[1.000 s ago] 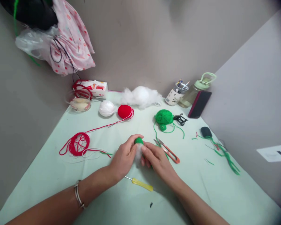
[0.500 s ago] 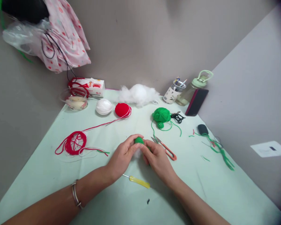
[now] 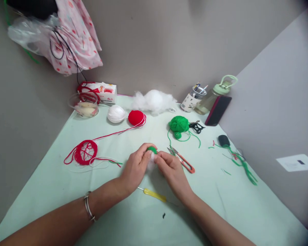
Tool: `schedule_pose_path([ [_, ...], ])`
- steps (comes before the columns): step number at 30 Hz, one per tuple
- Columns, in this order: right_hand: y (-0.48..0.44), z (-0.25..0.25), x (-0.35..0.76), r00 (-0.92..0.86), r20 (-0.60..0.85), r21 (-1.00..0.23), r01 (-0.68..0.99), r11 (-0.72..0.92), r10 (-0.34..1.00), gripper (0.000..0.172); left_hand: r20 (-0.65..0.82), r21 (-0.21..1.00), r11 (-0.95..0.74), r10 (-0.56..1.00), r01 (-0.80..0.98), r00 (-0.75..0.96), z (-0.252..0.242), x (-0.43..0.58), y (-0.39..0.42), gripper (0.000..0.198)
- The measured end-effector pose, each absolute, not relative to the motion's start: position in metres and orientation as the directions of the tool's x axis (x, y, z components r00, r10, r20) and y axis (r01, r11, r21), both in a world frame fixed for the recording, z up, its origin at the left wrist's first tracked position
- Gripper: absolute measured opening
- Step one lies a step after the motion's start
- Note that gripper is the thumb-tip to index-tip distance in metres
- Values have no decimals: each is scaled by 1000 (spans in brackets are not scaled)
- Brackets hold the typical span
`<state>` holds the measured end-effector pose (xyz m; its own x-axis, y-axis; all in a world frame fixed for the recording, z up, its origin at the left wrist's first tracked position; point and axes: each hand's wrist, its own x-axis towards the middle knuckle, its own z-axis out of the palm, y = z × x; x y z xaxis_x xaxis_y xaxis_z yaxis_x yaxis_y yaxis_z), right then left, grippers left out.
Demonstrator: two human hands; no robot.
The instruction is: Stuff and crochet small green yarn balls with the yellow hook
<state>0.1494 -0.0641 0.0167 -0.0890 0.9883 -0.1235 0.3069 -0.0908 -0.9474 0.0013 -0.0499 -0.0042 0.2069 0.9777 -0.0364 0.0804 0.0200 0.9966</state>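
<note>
Between curled fingers (image 3: 143, 147), the left hand (image 3: 135, 167) is gripping green crochet (image 3: 152, 149), apparently steadying it while the right hand (image 3: 173, 171) is closely pinching fibrefill (image 3: 151, 163).

A plain grey back wall (image 3: 149, 51) runs straight across, a paler right wall (image 3: 274, 99) joining it at a slanting corner, a darker left wall (image 3: 25, 123) opposite! Between them spreads the pale green bench (image 3: 43, 201), softly lit, brightest mid-top, dimmer up close.

Matt, rough green knit piece (image 3: 152, 149) — fluffy, fibrous white stuffing (image 3: 151, 164) — smooth, plastic-looking yellow handle (image 3: 154, 195), slim metal shaft (image 3: 141, 188).
</note>
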Motion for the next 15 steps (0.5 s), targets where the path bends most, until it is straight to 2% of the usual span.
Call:
schedule_pose_path([
  [6, -63, 13, 153, 6, -114, -938, 330, -110, 993, 37, -35, 998, 21, 965, 54, 259, -6, 0, -56, 31],
  [10, -64, 15, 158, -3, -120, -932, 344, -112, 993, 40, -23, 997, 0, 947, 72, 321, -7, 0, -55, 34],
  [15, -73, 15, 156, -55, 17, -832, 553, 44, 998, 36, -14, 997, -8, 960, 79, 279, -6, 0, -53, 27],
])
